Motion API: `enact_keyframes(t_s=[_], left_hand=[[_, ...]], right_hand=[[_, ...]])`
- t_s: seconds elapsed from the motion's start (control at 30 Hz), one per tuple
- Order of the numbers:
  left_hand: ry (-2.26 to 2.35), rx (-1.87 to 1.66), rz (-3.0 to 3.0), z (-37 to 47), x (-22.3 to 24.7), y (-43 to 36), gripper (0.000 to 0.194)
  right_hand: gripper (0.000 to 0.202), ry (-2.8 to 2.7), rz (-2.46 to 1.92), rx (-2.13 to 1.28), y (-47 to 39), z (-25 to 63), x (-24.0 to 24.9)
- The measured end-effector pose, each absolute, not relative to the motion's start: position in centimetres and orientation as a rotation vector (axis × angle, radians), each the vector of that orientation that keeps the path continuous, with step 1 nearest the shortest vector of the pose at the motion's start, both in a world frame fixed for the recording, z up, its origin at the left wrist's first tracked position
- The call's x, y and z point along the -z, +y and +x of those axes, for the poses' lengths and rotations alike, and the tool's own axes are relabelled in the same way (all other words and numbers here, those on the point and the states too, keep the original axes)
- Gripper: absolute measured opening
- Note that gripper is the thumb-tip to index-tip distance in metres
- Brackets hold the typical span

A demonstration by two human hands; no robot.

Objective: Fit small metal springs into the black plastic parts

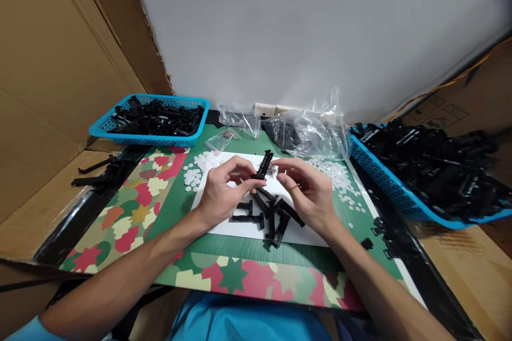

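Observation:
Between the thumb and fingers of my left hand (228, 186) is a black plastic part (264, 164), long and narrow, tilted upward over the white sheet (224, 232). My right hand (308, 186) is just to the right of that part, its fingers curled and its index fingertip close to the part's side. Whatever sits between the right thumb and fingers is too small or hidden to make out. Below both hands lies a loose pile of similar black plastic parts (276, 218). A small heap of tiny metal pieces (272, 170) shows between the hands.
White round discs (192, 178) are scattered on both sides of the sheet. Blue baskets of black parts stand at left (156, 141) and right (394, 189). Clear plastic bags (320, 133) lie by the wall. Small black pieces (382, 234) sit near the right edge.

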State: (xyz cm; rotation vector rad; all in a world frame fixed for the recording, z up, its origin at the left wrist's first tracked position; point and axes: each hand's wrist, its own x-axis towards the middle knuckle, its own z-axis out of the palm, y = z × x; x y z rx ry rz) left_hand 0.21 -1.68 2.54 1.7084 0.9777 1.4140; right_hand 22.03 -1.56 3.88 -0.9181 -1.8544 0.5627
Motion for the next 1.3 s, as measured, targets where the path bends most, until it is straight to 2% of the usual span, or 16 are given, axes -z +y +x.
enact_keyframes(t_s=[0.1,0.2,0.6,0.77,0.93,1.13,1.3], left_hand=[[0.877,-1.264,1.546,0.3,-2.6,-1.5,0.037],[0.856,-1.172,1.522,0.4,-2.3,-1.3,0.032],[1.087,-1.145,1.989,0.1,-1.2,0.1,0.016],[1.199,-0.997,2.03,0.2,-0.1,0.6,0.022],[1.195,-0.994,2.078,0.4,0.2,0.8,0.023],[1.175,-1.03,2.061,0.9,-0.1,0.9,0.026],[1.197,-1.031,2.089,1.0,-0.5,0.9,0.021]], right_hand=[[0.029,-1.987,-0.918,-0.359,-0.8,23.0,-3.8],[0.02,-2.097,-0.861,-0.193,-0.2,23.9,-3.5],[0.021,-2.476,-1.087,-0.062,0.4,25.4,-2.3],[0.022,-2.57,-1.138,-0.233,0.8,25.7,-2.6],[0.019,-2.512,-1.115,-0.509,1.1,26.0,-3.2],[0.036,-2.242,-1.068,-0.652,0.8,25.0,-4.7],[0.043,-2.052,-1.081,-0.709,1.3,23.4,-4.7]])
